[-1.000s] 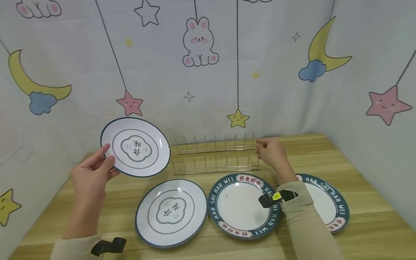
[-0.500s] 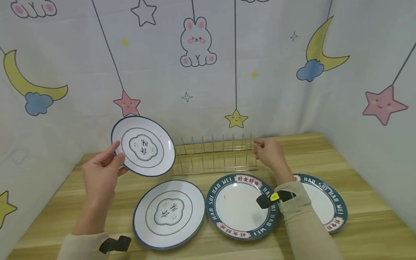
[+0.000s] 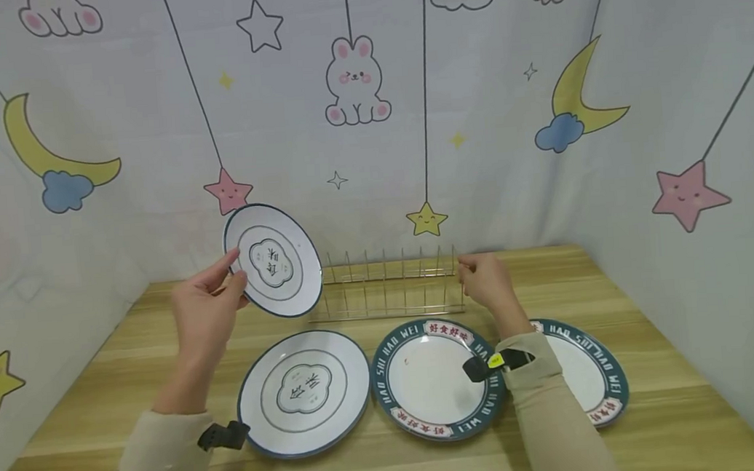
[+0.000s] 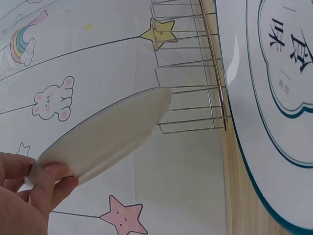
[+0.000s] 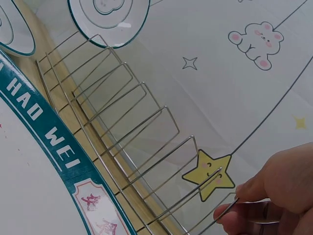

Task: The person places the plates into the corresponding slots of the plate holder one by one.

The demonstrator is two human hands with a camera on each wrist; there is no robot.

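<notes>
My left hand [image 3: 206, 306] pinches the left rim of a white plate [image 3: 274, 261] with a blue edge and a printed emblem. That plate is tilted up in the air, its far side overlapping the left end of a wire dish rack [image 3: 387, 293] in the head view. From the left wrist, the pale underside of the held plate [image 4: 107, 132] faces the camera, beside the rack's end wires. With thumb and fingers my right hand [image 3: 488, 284] pinches the rack's right end; the right wrist view shows its fingertips on the last wire loop of the rack [image 5: 132, 137].
A similar blue-rimmed white plate [image 3: 304, 394] lies on the wooden table [image 3: 100, 401] at front left. Right of it lies a green-rimmed plate [image 3: 436, 377] with lettering, and another green-rimmed plate [image 3: 590, 366] lies partly under my right forearm. A patterned curtain [image 3: 372, 170] hangs behind.
My left hand has carried the plate rightward toward the rack and turned it more edge-on. My right hand has stayed at the rack's right end; the view shifted slightly.
</notes>
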